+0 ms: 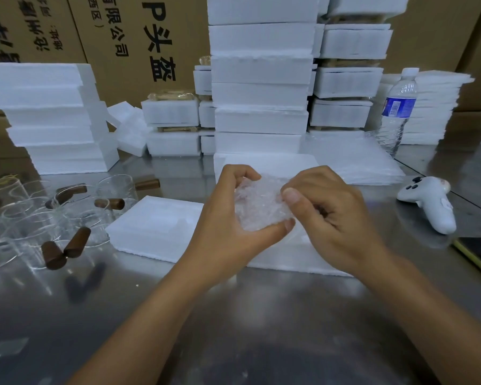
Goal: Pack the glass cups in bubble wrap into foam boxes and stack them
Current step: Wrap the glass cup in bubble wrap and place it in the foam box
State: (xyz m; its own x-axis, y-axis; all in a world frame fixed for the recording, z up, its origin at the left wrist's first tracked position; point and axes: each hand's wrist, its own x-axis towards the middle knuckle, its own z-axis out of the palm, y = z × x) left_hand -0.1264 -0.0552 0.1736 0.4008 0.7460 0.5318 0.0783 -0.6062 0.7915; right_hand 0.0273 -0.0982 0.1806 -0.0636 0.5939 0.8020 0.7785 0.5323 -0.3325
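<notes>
Steel tabletop (261,315) backed by stacked foam boxes (261,93). At centre, the left hand (228,218) and right hand (331,215) both grasp a bubble-wrapped bundle (258,204) above an open foam box (289,257). Another foam tray (156,226) lies just left; bare glass cups (39,218) stand far left.
</notes>
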